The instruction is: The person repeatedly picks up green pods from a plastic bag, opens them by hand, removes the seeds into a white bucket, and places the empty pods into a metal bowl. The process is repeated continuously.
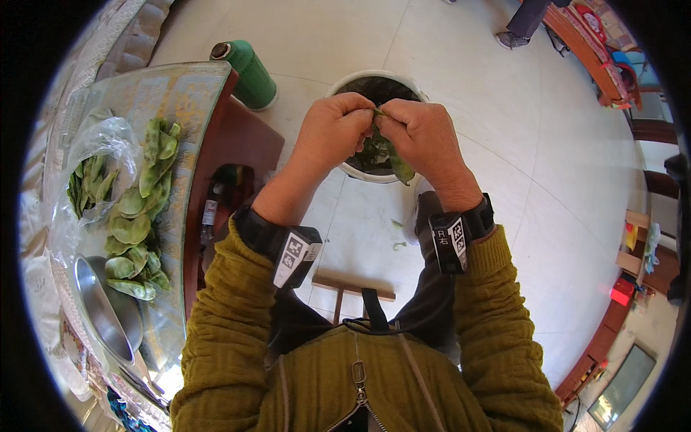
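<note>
Both my hands meet over a round white bin [353, 174] with a dark lining and green scraps in it. A flat green bean pod [400, 164] hangs down from between my fingers. My left hand [337, 129] pinches the pod's upper end with thumb and forefinger. My right hand [424, 137] grips it just beside, the pod partly hidden behind the thumb. On the glass-topped table at the left lies a loose pile of broad green pods [129, 229]. Next to it, a clear plastic bag [121, 135] holds several narrower-looking pods [94, 181].
The glass-topped table [202, 92] has a steel bowl [105, 308] at its near end. A green thermos-like bottle [251, 75] stands on the floor beyond it. Small green scraps [398, 245] lie on the floor. Another person's shoe [512, 40] shows at the upper right.
</note>
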Motion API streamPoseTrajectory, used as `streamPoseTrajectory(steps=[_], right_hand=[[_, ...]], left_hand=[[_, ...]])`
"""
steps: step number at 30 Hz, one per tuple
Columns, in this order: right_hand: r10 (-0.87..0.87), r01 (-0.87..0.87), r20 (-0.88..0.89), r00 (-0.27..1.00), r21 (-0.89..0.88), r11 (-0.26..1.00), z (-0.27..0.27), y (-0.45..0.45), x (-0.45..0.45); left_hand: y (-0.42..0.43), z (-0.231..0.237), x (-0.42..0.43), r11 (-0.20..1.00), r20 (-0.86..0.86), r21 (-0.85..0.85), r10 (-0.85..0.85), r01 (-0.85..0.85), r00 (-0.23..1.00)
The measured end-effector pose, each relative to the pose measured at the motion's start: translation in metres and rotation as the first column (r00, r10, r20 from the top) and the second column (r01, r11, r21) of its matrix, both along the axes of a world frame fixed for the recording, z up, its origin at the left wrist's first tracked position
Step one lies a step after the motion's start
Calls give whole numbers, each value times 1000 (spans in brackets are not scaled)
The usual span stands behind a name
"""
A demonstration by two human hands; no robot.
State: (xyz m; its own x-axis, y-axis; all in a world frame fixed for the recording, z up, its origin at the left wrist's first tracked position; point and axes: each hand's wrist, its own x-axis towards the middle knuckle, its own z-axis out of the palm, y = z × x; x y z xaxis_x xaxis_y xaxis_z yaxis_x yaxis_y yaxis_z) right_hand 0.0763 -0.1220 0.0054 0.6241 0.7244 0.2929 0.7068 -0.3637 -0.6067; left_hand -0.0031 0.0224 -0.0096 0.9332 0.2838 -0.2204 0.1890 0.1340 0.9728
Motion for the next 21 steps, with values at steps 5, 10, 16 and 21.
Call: streamPoseTrajectory(steps=[5,10,16,21], right_hand=[[17,-16,-46,999,27,1000,3,-1,-1],[-1,12,-77,997,135,991,5,2,-4],[-115,241,-411,904,270,932,4,4,1],[-260,483,-646,718,192,854,12,-11,21]], left_hand=[[2,1,-2,972,17,-233,-4,8,1000],[7,-1,-1,908,15,-420,4,3,1000],[4,-1,0,905,50,-422,77,-49,996],[6,3,-4,917,49,-396,68,-43,996]])
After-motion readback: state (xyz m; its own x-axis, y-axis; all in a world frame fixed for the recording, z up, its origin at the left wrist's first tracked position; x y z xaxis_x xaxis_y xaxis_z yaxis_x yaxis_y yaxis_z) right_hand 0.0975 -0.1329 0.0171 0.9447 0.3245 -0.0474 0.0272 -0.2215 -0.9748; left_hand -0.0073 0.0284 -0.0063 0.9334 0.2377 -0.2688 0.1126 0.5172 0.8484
